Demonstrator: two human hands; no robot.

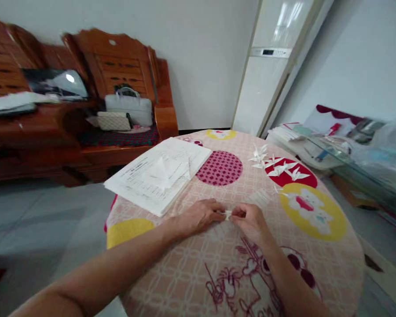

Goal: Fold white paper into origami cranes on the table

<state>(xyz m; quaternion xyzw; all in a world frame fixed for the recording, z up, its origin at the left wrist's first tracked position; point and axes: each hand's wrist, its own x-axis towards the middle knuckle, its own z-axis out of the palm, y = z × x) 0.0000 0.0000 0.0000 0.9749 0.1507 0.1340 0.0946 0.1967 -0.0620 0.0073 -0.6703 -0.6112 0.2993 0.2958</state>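
Between my two hands, low over the patterned tablecloth (191, 273), is a small piece of folded white paper (228, 215). My left hand (203, 216) pinches its left side with thumb and fingertips. From the right, the fingers of my right hand (251, 220) are closed on the other side. Much of the paper is hidden by my fingers, so its exact shape cannot be made out. Several folded white paper cranes (282, 168) sit in a group at the far right of the table.
A thick stack of printed sheets (141, 180) lies on the left of the table, with loose white paper pieces (166, 171) on top. To the right stands a glass-topped side table (359, 169) with clutter. Wooden seats (119, 66) holding bags line the back wall.
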